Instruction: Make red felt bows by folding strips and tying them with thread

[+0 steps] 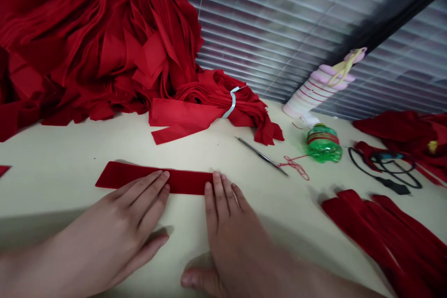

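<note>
In the head view, a strip of cloth (186, 182) lies flat on the pale table (195, 156), left of the middle of the frame and a little below it. It is deep dark red with a soft, velvety-looking surface, long and narrow, its left end cut on a slant and a thin lighter line along part of its upper edge. The left hand (127, 221) rests flat over its lower middle, fingers straight and together, thumb spread away. The right hand (233, 228) is also flat, fingertips on the strip's right end, thumb out to the side; neither hand grips anything. Brighter red cloth fills the upper left, with a pale blue tie (229, 106) around the smaller bundle (209, 95). At the upper right, a pinkish bottle (309, 95) carries small dark marks, too small to read.
</note>
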`<state>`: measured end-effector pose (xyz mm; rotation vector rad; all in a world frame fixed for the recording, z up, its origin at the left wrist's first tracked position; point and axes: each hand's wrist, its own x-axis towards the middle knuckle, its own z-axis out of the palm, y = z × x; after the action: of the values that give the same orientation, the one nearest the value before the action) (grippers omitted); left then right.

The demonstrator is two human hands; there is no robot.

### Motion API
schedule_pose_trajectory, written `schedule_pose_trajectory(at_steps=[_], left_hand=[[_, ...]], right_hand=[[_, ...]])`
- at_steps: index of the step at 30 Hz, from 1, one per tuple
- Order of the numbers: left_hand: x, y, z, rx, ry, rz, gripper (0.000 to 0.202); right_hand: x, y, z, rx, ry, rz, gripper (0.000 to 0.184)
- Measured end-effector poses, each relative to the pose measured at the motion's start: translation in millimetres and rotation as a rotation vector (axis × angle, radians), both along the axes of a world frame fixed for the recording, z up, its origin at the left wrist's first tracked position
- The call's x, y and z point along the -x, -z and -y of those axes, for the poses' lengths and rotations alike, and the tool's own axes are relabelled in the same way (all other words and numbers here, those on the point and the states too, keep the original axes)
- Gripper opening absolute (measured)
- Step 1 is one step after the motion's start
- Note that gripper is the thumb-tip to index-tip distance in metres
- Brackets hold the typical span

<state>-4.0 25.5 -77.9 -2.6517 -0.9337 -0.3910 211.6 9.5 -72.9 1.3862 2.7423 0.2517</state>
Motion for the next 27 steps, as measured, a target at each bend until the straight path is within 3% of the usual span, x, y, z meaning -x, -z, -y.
schedule_pose_trajectory(at_steps=[3, 7, 11, 12, 14, 17, 22, 25, 27], left_hand=[[1, -4.2, -1, 0.016, 0.03, -0.042, 0.048], [3, -7.3, -10, 0.032, 0.06, -0.102, 0.055], [7, -0.7, -31, 0.128, -0.008, -0.063, 0.065], [8, 1.1, -35, 0.157, -0.018, -0.054, 0.066], [9, 2.8, -41, 0.188, -0.03, -0.032, 0.069], [8, 0.5, -40, 0.14, -0.024, 0.03, 0.072], [6, -4.6, -29, -0.033, 0.14, 0.077, 0.047], [6, -4.3, -27, -0.075, 0.208, 0.098, 0.043], [7, -3.9, -28, -0.078, 0.218, 0.122, 0.041]], right_hand=[[-7, -20.5, -7, 0.155, 0.023, 0.071, 0.104], [-50, -59.7, -36, 0.238, 0.19, 0.131, 0.07], [-126, -80.4, -83, 0.258, 0.697, 0.116, 0.035], [-143, -80.9, -93, 0.322, 0.74, 0.096, 0.022], [-166, -77.5, -107, 0.383, 0.728, 0.043, 0.023], [-179, -66.7, -115, 0.439, 0.626, -0.07, 0.024], [-179, -49.8, -117, 0.611, 0.467, -0.219, 0.021], [-181, -53.6, -115, 0.667, 0.43, -0.333, 0.019], [-180, -65.9, -110, 0.67, 0.389, -0.429, 0.02]])
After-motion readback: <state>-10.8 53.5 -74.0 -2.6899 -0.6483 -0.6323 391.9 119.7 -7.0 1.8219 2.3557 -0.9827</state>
